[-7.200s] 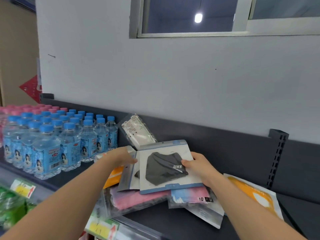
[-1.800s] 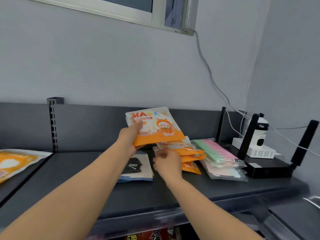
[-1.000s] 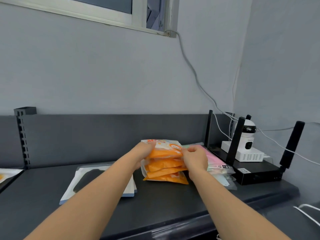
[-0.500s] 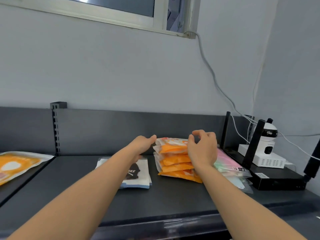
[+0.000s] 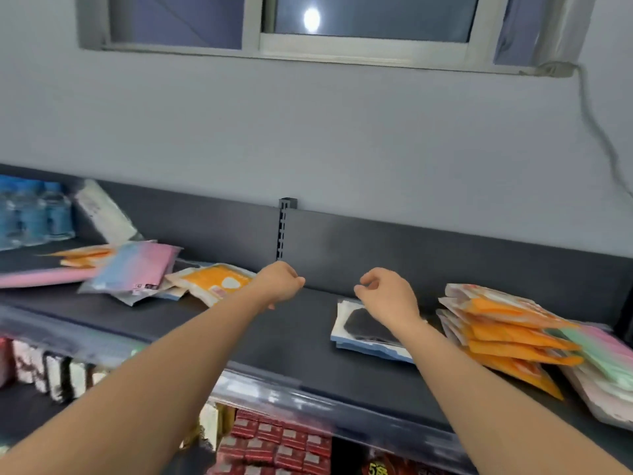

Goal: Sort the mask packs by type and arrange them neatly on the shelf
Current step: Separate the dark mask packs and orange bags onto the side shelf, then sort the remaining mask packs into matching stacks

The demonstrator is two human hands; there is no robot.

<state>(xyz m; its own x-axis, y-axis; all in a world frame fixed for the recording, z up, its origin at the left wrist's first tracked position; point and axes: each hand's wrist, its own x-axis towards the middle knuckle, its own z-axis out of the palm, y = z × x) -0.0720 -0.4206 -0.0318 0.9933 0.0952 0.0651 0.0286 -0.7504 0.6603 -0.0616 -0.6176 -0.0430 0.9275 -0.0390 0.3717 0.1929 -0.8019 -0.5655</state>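
Both hands hang over the dark shelf (image 5: 274,341). The left hand (image 5: 279,283) and right hand (image 5: 387,296) each have loosely curled fingers and hold nothing.

Under the right wrist lies a black pack (image 5: 363,332), a dark mask in a clear, blue-edged sleeve. A second edge shows beneath it. Just to its right is an orange stack (image 5: 503,332) showing at least four layers, leaning slightly. Pastel packs (image 5: 603,361) in pink and green sit at the far right, against that stack.

On the left is a loose heap. It has one orange pack (image 5: 219,281), one pink-and-blue pack (image 5: 137,269) partly over it, and further orange packs (image 5: 85,258) too blurred to count. A white pack (image 5: 102,210) is propped against the back panel. Blue-capped bottles (image 5: 30,214) stand at the far left, and red boxes (image 5: 274,443) fill the shelf below.
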